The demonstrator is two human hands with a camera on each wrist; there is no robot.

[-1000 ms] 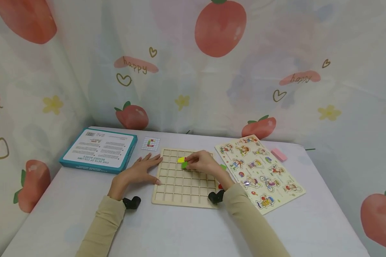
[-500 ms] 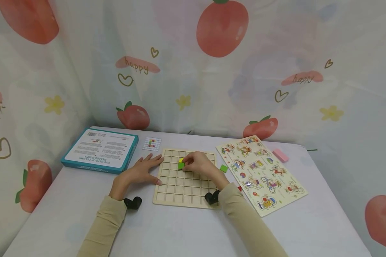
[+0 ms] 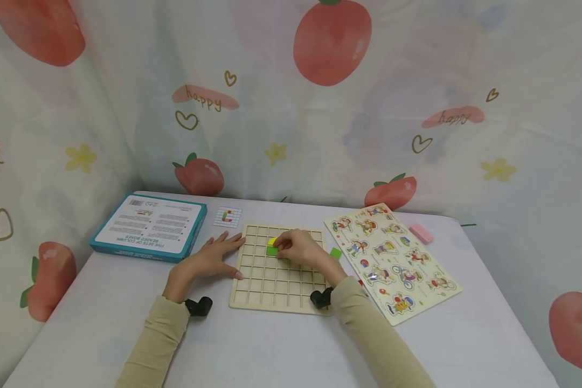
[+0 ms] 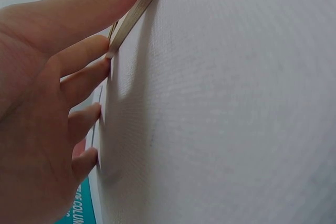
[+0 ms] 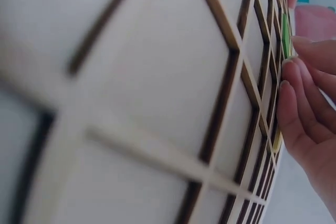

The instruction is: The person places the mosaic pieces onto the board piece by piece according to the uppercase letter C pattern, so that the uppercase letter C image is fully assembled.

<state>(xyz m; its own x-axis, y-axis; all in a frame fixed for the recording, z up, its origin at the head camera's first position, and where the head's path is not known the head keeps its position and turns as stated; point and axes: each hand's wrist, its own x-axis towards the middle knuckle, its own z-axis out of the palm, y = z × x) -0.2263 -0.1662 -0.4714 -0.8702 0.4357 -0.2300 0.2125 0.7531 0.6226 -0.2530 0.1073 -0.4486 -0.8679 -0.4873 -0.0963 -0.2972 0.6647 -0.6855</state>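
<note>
Right hand (image 3: pixel 300 249) is over the grid board (image 3: pixel 281 280), thumb and fingers curled in, tips at the near-right edge of the green tile (image 3: pixel 271 251); cannot tell if they pinch it or just touch. Green tile sits on the board, just left of the right hand's fingertips. Yellow piece (image 3: pixel 271 242) is just beyond it, touching or nearly so, partly behind the fingers. Left hand (image 3: pixel 209 262) has fingers spread apart, thumb and index at the board's left edge, nothing gripped. Teal box (image 3: pixel 147 226) to the left of the left hand, pattern card (image 3: pixel 227 217) just beyond its fingertips. Second green tile (image 3: pixel 335 253) lies on the counter (image 3: pixel 271 350), right of the right hand, near the picture board (image 3: pixel 385 291). Red piece (image 3: pixel 360 283) beside the right sleeve (image 3: pixel 368 323), mostly hidden. Pink block (image 3: pixel 421 233) farther right, past the picture board.
</note>
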